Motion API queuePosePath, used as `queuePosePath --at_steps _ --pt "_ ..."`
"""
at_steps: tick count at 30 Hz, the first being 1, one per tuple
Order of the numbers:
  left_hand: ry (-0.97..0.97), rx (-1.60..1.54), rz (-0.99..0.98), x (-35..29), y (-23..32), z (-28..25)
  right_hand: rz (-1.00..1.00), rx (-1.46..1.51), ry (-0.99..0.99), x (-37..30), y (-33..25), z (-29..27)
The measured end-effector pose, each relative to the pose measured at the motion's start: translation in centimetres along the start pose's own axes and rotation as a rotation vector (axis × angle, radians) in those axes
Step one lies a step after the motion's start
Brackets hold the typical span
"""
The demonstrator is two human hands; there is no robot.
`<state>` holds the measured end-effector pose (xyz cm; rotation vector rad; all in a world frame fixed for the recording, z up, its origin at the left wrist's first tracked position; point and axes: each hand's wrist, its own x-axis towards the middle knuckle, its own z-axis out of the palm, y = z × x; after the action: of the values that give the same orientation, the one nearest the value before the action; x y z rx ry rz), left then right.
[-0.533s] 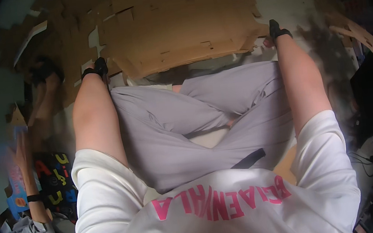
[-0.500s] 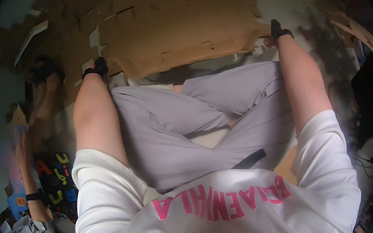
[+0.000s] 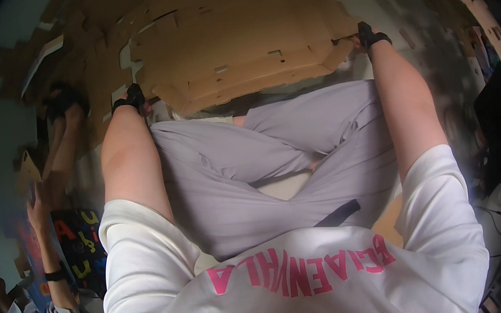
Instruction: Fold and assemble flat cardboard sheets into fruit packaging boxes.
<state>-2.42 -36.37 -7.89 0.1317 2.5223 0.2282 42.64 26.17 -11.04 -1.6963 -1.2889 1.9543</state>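
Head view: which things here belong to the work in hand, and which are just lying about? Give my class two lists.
Belonging to the work:
large cardboard sheet
left hand, near its left edge
right hand, by its right edge

Apparently lying about:
cardboard pieces at left
black lettered item at lower left

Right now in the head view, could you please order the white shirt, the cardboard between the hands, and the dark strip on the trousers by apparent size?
1. White shirt, clearly largest
2. Cardboard
3. Dark strip, by far smallest
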Motion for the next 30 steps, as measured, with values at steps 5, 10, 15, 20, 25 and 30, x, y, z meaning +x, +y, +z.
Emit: queuePosePath --at_steps 5,10,15,20,25,30 --pt "-0.002 -0.241 0.005 4.3 -2.4 0.4 -0.276 -0.424 -0.029 2.8 0.5 -0.1" --pt "0.056 -0.265 0.072 5.6 -2.0 0.8 -0.403 -0.239 0.043 5.4 -1.3 0.1" --pt "-0.014 -1.689 -0.341 3.6 0.7 0.6 -0.315 0.413 -0.016 4.0 -4.6 2.6" --pt "-0.048 -1.779 -0.073 4.1 2.7 0.1 -0.413 0.533 -0.027 0.0 -5.4 4.7" --pt "0.041 -1.526 0.260 4.4 6.5 -1.6 -0.575 0.448 -0.050 -2.0 -6.0 6.7" --pt "0.072 -1.347 0.398 -0.2 14.1 -2.4 -0.755 0.092 -0.084 -2.2 -5.9 8.8"
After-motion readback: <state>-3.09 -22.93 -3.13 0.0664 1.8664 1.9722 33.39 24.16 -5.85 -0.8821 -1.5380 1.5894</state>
